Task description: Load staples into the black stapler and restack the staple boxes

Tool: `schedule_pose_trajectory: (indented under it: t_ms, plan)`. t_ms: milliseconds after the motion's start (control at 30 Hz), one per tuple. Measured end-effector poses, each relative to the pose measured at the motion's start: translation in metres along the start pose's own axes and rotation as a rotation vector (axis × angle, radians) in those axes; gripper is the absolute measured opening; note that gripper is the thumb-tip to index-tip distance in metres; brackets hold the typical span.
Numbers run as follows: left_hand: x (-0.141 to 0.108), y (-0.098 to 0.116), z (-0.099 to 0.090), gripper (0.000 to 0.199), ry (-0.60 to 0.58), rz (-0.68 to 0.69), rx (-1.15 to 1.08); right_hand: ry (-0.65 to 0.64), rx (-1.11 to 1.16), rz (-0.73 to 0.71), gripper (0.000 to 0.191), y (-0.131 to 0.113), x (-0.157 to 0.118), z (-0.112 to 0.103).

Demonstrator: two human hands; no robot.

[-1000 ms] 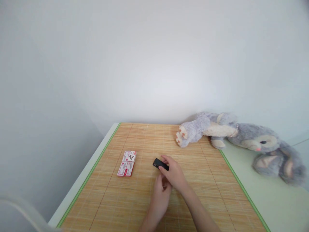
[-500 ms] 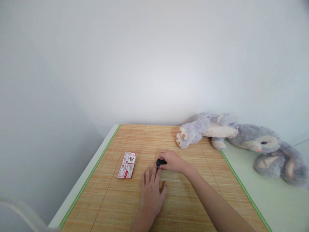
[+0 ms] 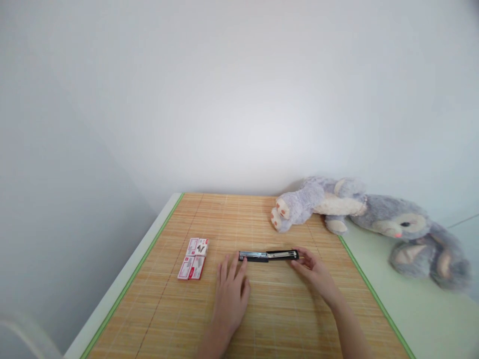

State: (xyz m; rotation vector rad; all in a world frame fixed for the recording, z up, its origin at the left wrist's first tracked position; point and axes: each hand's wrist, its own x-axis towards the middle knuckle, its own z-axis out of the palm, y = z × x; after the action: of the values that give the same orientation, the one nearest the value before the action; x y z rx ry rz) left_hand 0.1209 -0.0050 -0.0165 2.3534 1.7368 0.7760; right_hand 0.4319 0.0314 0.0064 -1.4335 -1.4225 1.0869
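Note:
A black stapler (image 3: 254, 257) lies folded out flat on the bamboo mat, its two halves stretched in a line with the metal tracks showing. At its right end, my right hand (image 3: 312, 271) holds the tip of the opened arm between thumb and fingers. My left hand (image 3: 231, 291) rests flat on the mat with fingers stretched, the fingertips at the stapler's left end. Left of that hand sit several small white-and-red boxes (image 3: 193, 259) in a block, one of them printed with a stapler picture.
Beneath everything is a bamboo mat (image 3: 224, 214) with green edging, on a pale table (image 3: 430, 319). A grey plush rabbit (image 3: 339, 203) lies along the back right, partly on the mat. A white wall (image 3: 239, 99) rises behind.
The stapler has gone from closed to unfolded flat. My right hand has moved to the right with its arm end. My left hand stays almost in place.

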Motion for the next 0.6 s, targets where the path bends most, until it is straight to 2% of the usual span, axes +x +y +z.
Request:
schedule_pose_trajectory:
  t_ms: [67, 133, 200, 267, 333, 400, 500, 600]
  plan:
    - [-0.003, -0.015, -0.013, 0.065, 0.08, -0.003, 0.013, 0.08, 0.128, 0.065, 0.073, 0.009, -0.015, 0.012]
    - [-0.007, -0.033, -0.03, 0.058, 0.207, -0.142, 0.079, 0.147, 0.25, 0.146, 0.077, 0.011, -0.033, 0.023]
    - [-0.013, -0.048, -0.045, 0.049, 0.305, -0.336, 0.178, 0.128, 0.285, 0.191, 0.069, 0.009, -0.049, 0.034]
    - [-0.021, -0.059, -0.053, 0.046, 0.314, -0.435, 0.249, 0.048, 0.278, 0.195, 0.062, 0.004, -0.063, 0.047]
    - [-0.031, -0.062, -0.053, 0.043, 0.252, -0.39, 0.233, -0.024, 0.29, 0.197, 0.06, -0.002, -0.071, 0.062]
    - [-0.038, -0.057, -0.046, 0.042, 0.136, -0.252, 0.112, -0.074, 0.309, 0.231, 0.062, -0.007, -0.074, 0.078]
    - [-0.039, -0.034, -0.03, 0.04, -0.067, -0.066, -0.167, -0.161, 0.31, 0.346, 0.066, -0.011, -0.073, 0.099]
    - [-0.027, -0.006, -0.017, 0.04, -0.181, -0.046, -0.366, -0.22, 0.258, 0.428, 0.065, -0.012, -0.069, 0.109]
